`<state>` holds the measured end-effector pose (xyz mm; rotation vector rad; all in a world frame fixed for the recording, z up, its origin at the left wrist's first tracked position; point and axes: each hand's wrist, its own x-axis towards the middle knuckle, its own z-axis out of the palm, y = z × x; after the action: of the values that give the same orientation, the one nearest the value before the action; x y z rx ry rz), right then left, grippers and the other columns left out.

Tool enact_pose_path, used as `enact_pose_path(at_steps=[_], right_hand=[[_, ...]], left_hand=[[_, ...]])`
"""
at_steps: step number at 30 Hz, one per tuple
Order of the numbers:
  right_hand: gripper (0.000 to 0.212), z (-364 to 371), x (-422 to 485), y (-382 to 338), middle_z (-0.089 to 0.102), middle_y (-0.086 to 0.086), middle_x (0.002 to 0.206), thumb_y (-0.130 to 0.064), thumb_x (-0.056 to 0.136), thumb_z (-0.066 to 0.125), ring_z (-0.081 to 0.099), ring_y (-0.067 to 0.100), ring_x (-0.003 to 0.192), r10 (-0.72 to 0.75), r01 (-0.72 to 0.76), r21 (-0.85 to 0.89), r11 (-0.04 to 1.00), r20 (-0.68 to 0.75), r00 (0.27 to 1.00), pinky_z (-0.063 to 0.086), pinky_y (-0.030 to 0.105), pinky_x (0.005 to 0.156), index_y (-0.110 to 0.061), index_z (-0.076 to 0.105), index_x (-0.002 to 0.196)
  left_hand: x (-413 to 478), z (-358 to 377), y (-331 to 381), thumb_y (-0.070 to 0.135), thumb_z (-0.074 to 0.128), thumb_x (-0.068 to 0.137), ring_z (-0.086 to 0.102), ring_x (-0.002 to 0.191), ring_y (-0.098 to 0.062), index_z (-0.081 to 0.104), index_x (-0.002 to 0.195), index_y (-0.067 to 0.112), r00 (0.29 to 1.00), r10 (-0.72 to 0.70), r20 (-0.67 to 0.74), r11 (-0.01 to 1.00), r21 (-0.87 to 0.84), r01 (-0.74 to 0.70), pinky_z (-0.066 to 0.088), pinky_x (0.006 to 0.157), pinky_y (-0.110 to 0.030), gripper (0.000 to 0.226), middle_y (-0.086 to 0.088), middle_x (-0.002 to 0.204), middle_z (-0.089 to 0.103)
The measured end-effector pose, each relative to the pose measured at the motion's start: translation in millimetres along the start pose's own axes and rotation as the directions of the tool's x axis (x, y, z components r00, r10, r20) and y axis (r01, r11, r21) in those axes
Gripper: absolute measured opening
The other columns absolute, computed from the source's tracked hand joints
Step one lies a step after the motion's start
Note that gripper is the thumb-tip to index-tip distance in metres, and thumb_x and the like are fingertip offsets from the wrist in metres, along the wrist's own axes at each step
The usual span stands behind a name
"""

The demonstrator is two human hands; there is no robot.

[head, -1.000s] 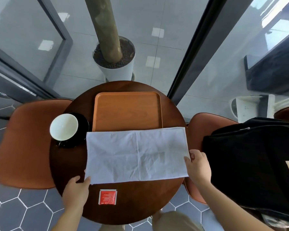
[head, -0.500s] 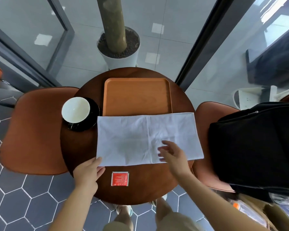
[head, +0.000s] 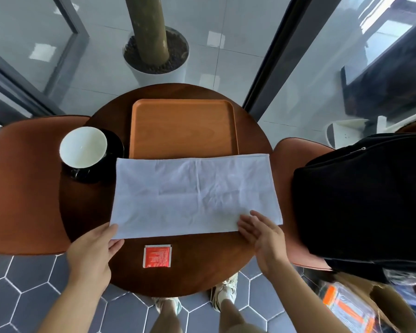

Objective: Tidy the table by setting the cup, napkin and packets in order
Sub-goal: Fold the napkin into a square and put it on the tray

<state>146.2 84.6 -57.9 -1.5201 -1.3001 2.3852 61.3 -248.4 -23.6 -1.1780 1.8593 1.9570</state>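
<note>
A white napkin (head: 195, 195) lies spread flat across the round dark wooden table (head: 202, 267), its far edge overlapping the wooden tray (head: 183, 128). My left hand (head: 91, 255) pinches the napkin's near-left corner between thumb and fingers. My right hand (head: 262, 234) rests flat, fingers apart, on the napkin's near-right part. A red packet (head: 157, 255) lies on the table in front of the napkin, between my hands. The white cup (head: 83, 146) stands on a black saucer (head: 113, 145) at the table's left.
Brown chairs stand at the left (head: 22, 183) and at the right (head: 298, 159); a black backpack (head: 363, 200) sits on the right one. A white planter with a trunk (head: 154, 58) stands beyond the table, behind glass. The floor below is tiled.
My right hand left the napkin's right edge, swept over the middle of the cloth, and now lies flat near the near-right corner. The left hand kept the near-left corner.
</note>
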Motion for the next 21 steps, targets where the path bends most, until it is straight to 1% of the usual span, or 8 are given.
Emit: enact_pose_path(at_steps=[4, 7, 10, 12, 14, 17, 19, 21], right_hand=[[0.020, -36, 16, -26, 0.072, 0.026, 0.110, -0.002, 0.100, 0.051, 0.072, 0.040, 0.101, -0.089, 0.090, 0.019, 0.996, -0.055, 0.995, 0.062, 0.034, 0.080, 0.003, 0.061, 0.117], [0.022, -44, 20, -32, 0.073, 0.024, 0.111, -0.001, 0.100, 0.050, 0.071, 0.037, 0.104, -0.113, 0.114, -0.001, 0.994, -0.073, 0.991, 0.058, 0.039, 0.090, 0.002, 0.062, 0.118], [0.019, -35, 15, -30, 0.074, 0.022, 0.107, 0.002, 0.098, 0.053, 0.072, 0.035, 0.102, -0.166, 0.161, -0.069, 0.985, -0.062, 0.984, 0.057, 0.040, 0.092, 0.002, 0.066, 0.110], [0.017, -18, 10, -24, 0.076, 0.018, 0.101, 0.004, 0.095, 0.056, 0.073, 0.032, 0.095, -0.197, 0.197, -0.158, 0.968, 0.019, 0.980, 0.060, 0.036, 0.086, -0.001, 0.069, 0.104], [0.016, 7, 6, -15, 0.077, 0.011, 0.098, 0.000, 0.093, 0.061, 0.074, 0.027, 0.093, -0.158, 0.199, -0.325, 0.924, 0.150, 0.976, 0.060, 0.034, 0.084, -0.007, 0.072, 0.102], [0.015, 43, 6, -7, 0.076, -0.006, 0.096, -0.012, 0.091, 0.067, 0.071, 0.016, 0.095, -0.128, 0.263, -0.638, 0.724, 0.252, 0.959, 0.057, 0.029, 0.083, -0.022, 0.074, 0.099], [0.016, 66, 5, -8, 0.074, -0.012, 0.100, -0.020, 0.093, 0.065, 0.070, 0.009, 0.094, -0.150, 0.343, -0.668, 0.661, 0.330, 0.932, 0.058, 0.026, 0.080, -0.024, 0.072, 0.107], [0.021, 90, 5, -12, 0.074, -0.010, 0.102, -0.024, 0.095, 0.062, 0.071, 0.009, 0.091, -0.149, 0.405, -0.645, 0.649, 0.414, 0.898, 0.060, 0.032, 0.085, -0.022, 0.070, 0.114]], left_hand=[[-2, -2, -10, 0.000, 0.069, 0.088, 0.077, 0.078, -0.017, 0.080, 0.071, 0.019, 1.000, 0.002, -0.023, 1.000, 0.006, -0.002, 0.061, 0.064, -0.023, 0.028, -0.003, 0.083, 0.079], [-2, -2, -18, 0.002, 0.070, 0.089, 0.076, 0.086, -0.021, 0.076, 0.090, 0.013, 0.998, -0.006, -0.064, 1.000, -0.024, 0.004, 0.062, 0.073, -0.026, 0.012, -0.006, 0.092, 0.078], [-4, 2, -17, 0.008, 0.072, 0.089, 0.077, 0.088, -0.020, 0.073, 0.106, 0.007, 0.996, 0.005, -0.084, 0.998, -0.070, -0.011, 0.062, 0.074, -0.028, 0.017, -0.008, 0.099, 0.078], [-8, 6, -13, 0.008, 0.072, 0.089, 0.077, 0.086, -0.019, 0.074, 0.097, 0.014, 0.995, 0.023, -0.098, 0.998, -0.054, -0.029, 0.063, 0.074, -0.031, 0.010, -0.003, 0.091, 0.079], [-13, 12, -7, 0.007, 0.072, 0.089, 0.076, 0.085, -0.020, 0.074, 0.091, 0.018, 0.989, 0.046, -0.138, 0.998, -0.040, -0.052, 0.059, 0.077, -0.034, 0.011, -0.003, 0.088, 0.078], [-21, 25, 2, 0.010, 0.075, 0.088, 0.075, 0.080, -0.018, 0.076, 0.094, 0.020, 0.964, 0.169, -0.205, 0.985, 0.079, -0.155, 0.058, 0.076, -0.033, 0.011, 0.001, 0.089, 0.077], [-30, 35, 11, 0.015, 0.076, 0.087, 0.074, 0.075, -0.014, 0.076, 0.091, 0.028, 0.932, 0.291, -0.218, 0.948, 0.200, -0.249, 0.058, 0.073, -0.032, 0.014, 0.008, 0.083, 0.077], [-41, 47, 17, 0.019, 0.076, 0.086, 0.073, 0.076, -0.011, 0.075, 0.090, 0.033, 0.900, 0.393, -0.187, 0.897, 0.296, -0.329, 0.058, 0.075, -0.033, 0.015, 0.010, 0.079, 0.075]])
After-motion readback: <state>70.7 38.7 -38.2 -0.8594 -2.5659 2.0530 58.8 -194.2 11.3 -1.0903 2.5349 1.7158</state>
